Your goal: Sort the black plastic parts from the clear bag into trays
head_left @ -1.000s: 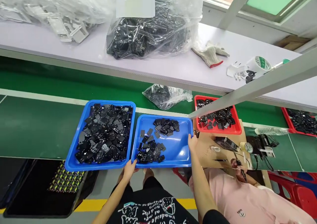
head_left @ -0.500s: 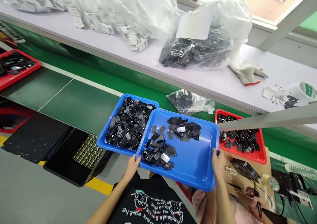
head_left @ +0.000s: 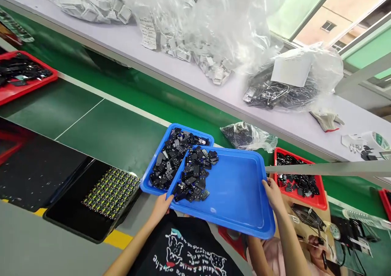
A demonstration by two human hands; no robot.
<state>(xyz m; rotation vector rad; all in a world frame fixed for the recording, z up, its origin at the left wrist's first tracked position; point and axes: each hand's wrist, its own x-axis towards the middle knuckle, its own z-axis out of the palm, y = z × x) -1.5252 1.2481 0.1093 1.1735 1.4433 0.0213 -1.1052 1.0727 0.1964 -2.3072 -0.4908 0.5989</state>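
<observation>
My left hand (head_left: 161, 209) is closed on the near left corner of a blue plastic tray (head_left: 236, 190). Gripping the same tray's right rim is my right hand (head_left: 273, 193). Small flat black parts (head_left: 194, 177) lie heaped along the tray's left side, while its middle and right show bare blue. The tray's left edge overlaps a second blue tray (head_left: 148, 181), which rests on the bench and holds a pile of similar black parts (head_left: 168, 158).
Behind the trays lies a clear bag of dark parts (head_left: 244, 135). A red tray (head_left: 320, 192) stands right, near a co-worker's hand (head_left: 317, 245) holding a pen-like tool. Another red tray (head_left: 45, 80) sits far left. A black bin (head_left: 67, 215) stands below the bench; bags fill the shelf (head_left: 195, 78) above.
The black parts in the held tray have slid from two loose groups into one heap at its left side. Both hands keep their grip. The camera view has shifted.
</observation>
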